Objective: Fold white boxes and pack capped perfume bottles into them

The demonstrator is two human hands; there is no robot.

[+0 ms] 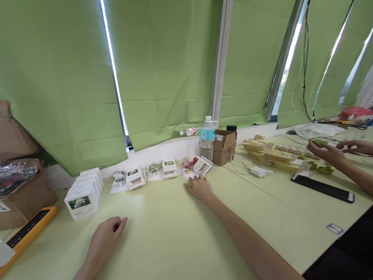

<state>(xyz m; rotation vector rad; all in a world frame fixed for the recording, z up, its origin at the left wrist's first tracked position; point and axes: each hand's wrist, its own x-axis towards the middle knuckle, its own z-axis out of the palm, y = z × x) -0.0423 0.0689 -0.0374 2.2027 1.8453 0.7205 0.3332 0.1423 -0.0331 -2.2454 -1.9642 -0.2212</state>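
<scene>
My left hand [105,238] rests on the pale green table [170,247] with its fingers loosely curled, and nothing shows in them. My right hand [197,186] reaches forward and lies flat on the table, fingers stretched toward a small open white box [202,165] and a glass ball with red filling [186,164]. Further left along the table's far edge lie more small white boxes [169,166] and clear glass balls [119,176]. A row of stacked white boxes with flower pictures [83,194] stands left of them.
A water bottle [206,139] and a small cardboard box [224,145] stand behind my right hand. At the right, another person's hands [326,150] work over tan boxes [267,152], near a black phone [323,187] and a white charger [258,171]. Large cardboard boxes [5,175] and a yellow-black device [20,235] sit left.
</scene>
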